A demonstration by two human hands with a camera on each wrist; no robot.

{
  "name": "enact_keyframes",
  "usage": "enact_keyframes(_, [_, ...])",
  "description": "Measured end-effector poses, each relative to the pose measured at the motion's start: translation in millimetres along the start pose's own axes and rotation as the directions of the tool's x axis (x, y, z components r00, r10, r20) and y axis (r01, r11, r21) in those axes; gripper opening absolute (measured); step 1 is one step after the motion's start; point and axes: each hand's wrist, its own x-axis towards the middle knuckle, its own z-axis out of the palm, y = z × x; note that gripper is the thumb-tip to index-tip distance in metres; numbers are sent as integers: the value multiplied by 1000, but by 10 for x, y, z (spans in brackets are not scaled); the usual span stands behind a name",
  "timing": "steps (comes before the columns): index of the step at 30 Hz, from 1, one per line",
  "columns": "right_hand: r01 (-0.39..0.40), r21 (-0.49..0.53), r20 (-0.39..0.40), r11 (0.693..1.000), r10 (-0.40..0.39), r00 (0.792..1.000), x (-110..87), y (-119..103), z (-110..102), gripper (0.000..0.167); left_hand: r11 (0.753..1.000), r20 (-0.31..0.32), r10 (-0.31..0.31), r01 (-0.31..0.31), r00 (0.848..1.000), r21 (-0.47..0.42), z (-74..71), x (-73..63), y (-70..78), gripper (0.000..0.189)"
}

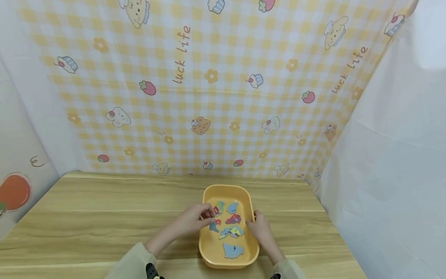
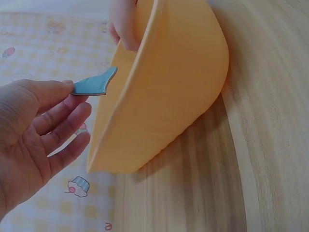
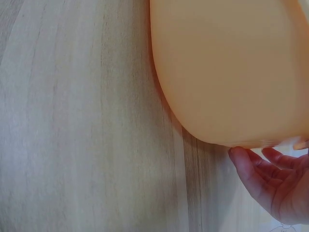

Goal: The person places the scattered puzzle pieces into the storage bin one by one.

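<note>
A yellow plastic tub (image 1: 228,264) stands on the table, with several flat, irregular jigsaw pieces on its floor. Among them are a plain blue one (image 1: 232,251), a yellow-and-blue one (image 1: 231,232) and a red-purple one (image 1: 233,219). Over the tub's left rim, my left hand (image 1: 191,221) pinches a small blue jigsaw piece (image 2: 92,85) between thumb and index finger, the other fingers loosely bent. My right hand (image 1: 261,228) grips the right rim of the tub, thumb on the inner side and fingers outside. The right wrist view shows these fingers (image 3: 241,159) against the tub wall.
The wood-grain table (image 1: 115,217) extends to both sides of the tub. A yellow checked cloth (image 1: 216,100) hangs behind it, and white cloth (image 1: 390,155) hangs on the right.
</note>
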Motion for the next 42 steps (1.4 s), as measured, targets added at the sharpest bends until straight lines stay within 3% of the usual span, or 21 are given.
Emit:
enact_keyframes(7, [5, 3, 0, 1000, -5, 1000, 8, -9, 4, 31, 999, -17, 12, -11, 1000, 51, 61, 33, -50, 4])
enact_keyframes(12, [14, -6, -6, 1000, -15, 1000, 17, 0, -1, 30, 997, 22, 0, -1, 1000, 73, 90, 75, -59, 4])
enact_keyframes(15, [16, -15, -9, 1000, -16, 1000, 25, 6, -2, 30, 991, 46, 2, -9, 999, 136, 113, 101, -61, 4])
enact_keyframes(21, [11, -25, -13, 1000, -11, 1000, 32, 1, -2, 30, 952, 82, -21, -5, 996, 307, 150, 131, -1, 10])
enact_keyframes(26, [7, -16, -10, 1000, -7, 1000, 25, -11, -2, 30, 917, 143, -4, -53, 990, 395, 169, 138, 87, 15])
enact_keyframes(31, [11, -16, -13, 1000, -11, 1000, 21, -15, -2, 31, 896, 194, -20, -68, 981, 438, 200, 135, 148, 17])
enact_keyframes(38, [2, 5, -4, 1000, -2, 1000, 34, 3, 14, 32, 875, 204, -59, -48, 977, 482, 257, 186, 155, 20])
enact_keyframes(42, [-5, 8, -2, 1000, 5, 1000, 55, 12, 15, 33, 855, 220, -118, -13, 968, 518, 305, 224, 132, 24])
